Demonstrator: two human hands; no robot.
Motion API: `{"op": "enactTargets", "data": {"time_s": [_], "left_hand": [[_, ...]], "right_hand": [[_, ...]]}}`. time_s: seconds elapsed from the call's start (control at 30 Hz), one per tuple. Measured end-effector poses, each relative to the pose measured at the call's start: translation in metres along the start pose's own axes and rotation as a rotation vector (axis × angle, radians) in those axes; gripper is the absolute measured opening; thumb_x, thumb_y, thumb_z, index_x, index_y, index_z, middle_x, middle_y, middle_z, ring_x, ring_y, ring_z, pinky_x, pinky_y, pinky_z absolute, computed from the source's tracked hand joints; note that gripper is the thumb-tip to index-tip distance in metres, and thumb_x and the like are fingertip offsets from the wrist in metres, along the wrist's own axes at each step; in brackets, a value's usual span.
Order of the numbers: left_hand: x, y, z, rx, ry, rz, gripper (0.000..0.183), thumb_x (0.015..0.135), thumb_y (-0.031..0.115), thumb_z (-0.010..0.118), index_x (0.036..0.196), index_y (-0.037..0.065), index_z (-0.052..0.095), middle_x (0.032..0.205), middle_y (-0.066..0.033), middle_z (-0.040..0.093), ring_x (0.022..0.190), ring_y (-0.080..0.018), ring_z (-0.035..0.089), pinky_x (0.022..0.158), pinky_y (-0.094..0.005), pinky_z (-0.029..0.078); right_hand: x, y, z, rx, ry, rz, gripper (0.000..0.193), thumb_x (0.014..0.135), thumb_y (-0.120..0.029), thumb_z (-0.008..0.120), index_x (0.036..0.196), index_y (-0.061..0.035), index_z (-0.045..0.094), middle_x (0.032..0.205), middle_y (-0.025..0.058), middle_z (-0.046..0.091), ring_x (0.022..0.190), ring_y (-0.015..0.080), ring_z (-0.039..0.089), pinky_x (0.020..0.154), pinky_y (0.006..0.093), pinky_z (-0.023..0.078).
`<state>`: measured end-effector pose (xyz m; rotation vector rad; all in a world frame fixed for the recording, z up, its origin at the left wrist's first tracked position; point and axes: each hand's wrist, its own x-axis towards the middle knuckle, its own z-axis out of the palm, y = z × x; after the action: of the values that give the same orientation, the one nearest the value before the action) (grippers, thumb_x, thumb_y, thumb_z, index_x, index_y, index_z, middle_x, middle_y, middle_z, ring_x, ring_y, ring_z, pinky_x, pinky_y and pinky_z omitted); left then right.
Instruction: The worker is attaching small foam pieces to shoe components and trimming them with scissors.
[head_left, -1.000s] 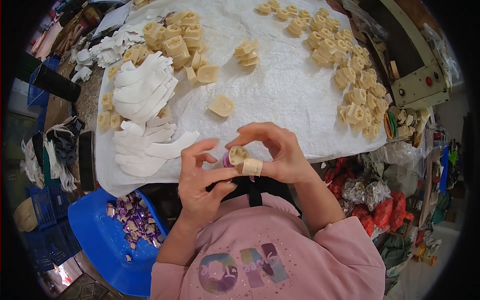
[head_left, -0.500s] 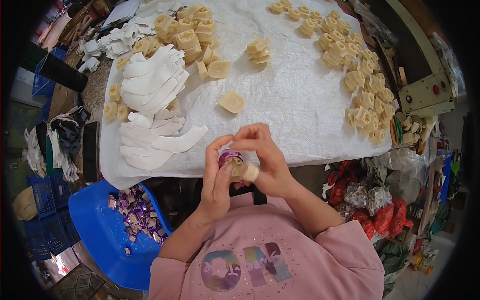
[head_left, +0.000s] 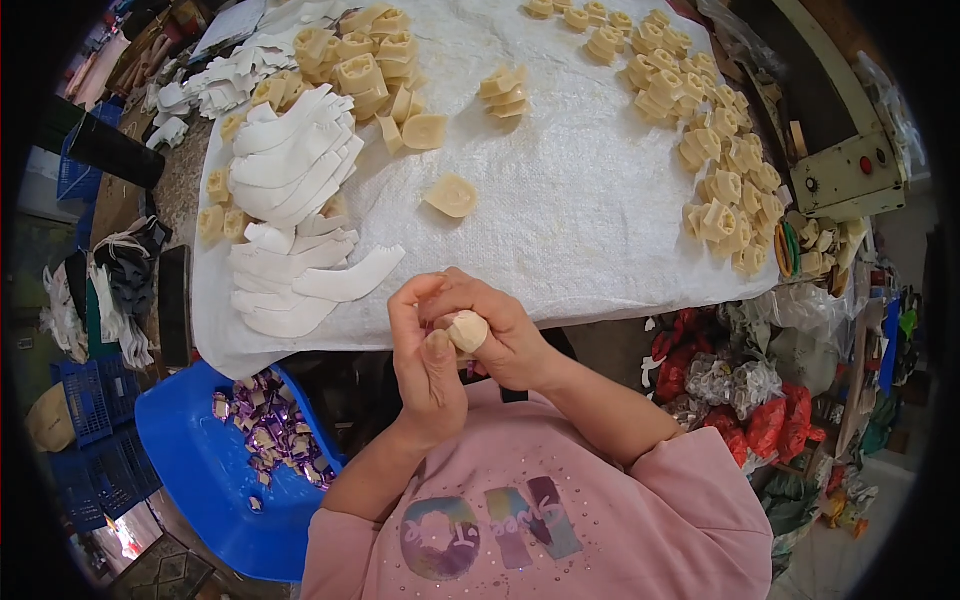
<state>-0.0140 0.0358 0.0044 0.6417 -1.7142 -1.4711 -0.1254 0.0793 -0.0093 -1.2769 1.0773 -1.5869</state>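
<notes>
My left hand (head_left: 425, 365) and my right hand (head_left: 505, 335) are closed together in front of the table's near edge. Their fingers wrap round a small beige moulded piece (head_left: 465, 354), mostly hidden between them. A pale wrapping (head_left: 468, 330) seems to cover the right thumb, which presses over the piece. Beyond the hands a single beige cupped piece (head_left: 452, 196) lies on the white woven sheet (head_left: 560, 240). White curved cut pieces (head_left: 345, 277) with toothed ends are stacked nearest my left hand.
Below the table at left, a blue basin (head_left: 180, 460) holds shiny purple-and-beige pieces (head_left: 275, 430). Beige pieces are heaped at the far left (head_left: 360, 75) and along the right side (head_left: 735, 190). Red plastic bags (head_left: 780, 425) lie at lower right, beside the table.
My hands have drawn closer together and shifted slightly left. The shiny purple covering seen on the beige piece is now hidden by my fingers. The view has shifted a little.
</notes>
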Motion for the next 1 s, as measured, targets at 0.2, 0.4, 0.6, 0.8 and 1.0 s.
{"op": "enactTargets", "data": {"time_s": [0.2,0.4,0.6,0.8,1.0], "left_hand": [[0.008,0.009,0.000,-0.287,0.077,-0.169,0.047,0.098,0.031,0.034,0.133,0.000,0.031,0.104,-0.0098,0.049,0.087,-0.0109,0.050,0.078,-0.0248,0.042],[0.001,0.001,0.001,-0.325,0.090,-0.181,0.044,0.096,0.022,0.033,0.136,0.003,0.028,0.105,-0.0095,0.049,0.090,-0.0110,0.050,0.079,-0.0253,0.042],[0.002,-0.003,-0.002,-0.444,-0.070,-0.150,0.049,0.099,0.028,0.032,0.142,0.009,0.021,0.106,-0.0095,0.051,0.087,-0.0129,0.052,0.078,-0.0272,0.044],[0.012,-0.001,-0.010,-0.716,-0.146,-0.257,0.064,0.096,0.052,0.024,0.146,0.012,0.012,0.104,-0.0085,0.053,0.081,-0.0143,0.051,0.067,-0.0263,0.043],[0.011,-0.005,-0.012,0.103,-0.108,0.188,0.084,0.092,0.062,0.029,0.143,-0.002,0.010,0.105,-0.0146,0.055,0.086,-0.0195,0.055,0.073,-0.0300,0.045]], "right_hand": [[-0.008,-0.007,0.017,0.190,0.139,0.079,0.029,0.095,-0.020,0.046,0.118,-0.0031,0.052,0.107,0.0114,0.050,0.097,0.0219,0.050,0.089,0.0332,0.039],[-0.003,-0.007,0.014,-0.081,0.100,-0.084,0.033,0.094,-0.017,0.043,0.122,-0.0019,0.050,0.107,0.0132,0.051,0.096,0.0248,0.051,0.086,0.0325,0.041],[-0.004,-0.007,0.008,-0.101,0.171,0.018,0.033,0.095,-0.017,0.041,0.123,-0.0027,0.050,0.100,0.0119,0.054,0.086,0.0225,0.054,0.080,0.0309,0.043],[0.003,-0.025,-0.008,-0.068,0.165,0.221,0.039,0.097,-0.027,0.043,0.129,-0.0048,0.047,0.093,0.0099,0.050,0.078,0.0194,0.057,0.068,0.0332,0.048],[0.019,-0.043,-0.015,-0.791,-0.008,0.139,0.027,0.082,-0.026,0.066,0.088,-0.0011,0.061,0.071,0.0116,0.053,0.069,0.0249,0.059,0.060,0.0360,0.047]]}}
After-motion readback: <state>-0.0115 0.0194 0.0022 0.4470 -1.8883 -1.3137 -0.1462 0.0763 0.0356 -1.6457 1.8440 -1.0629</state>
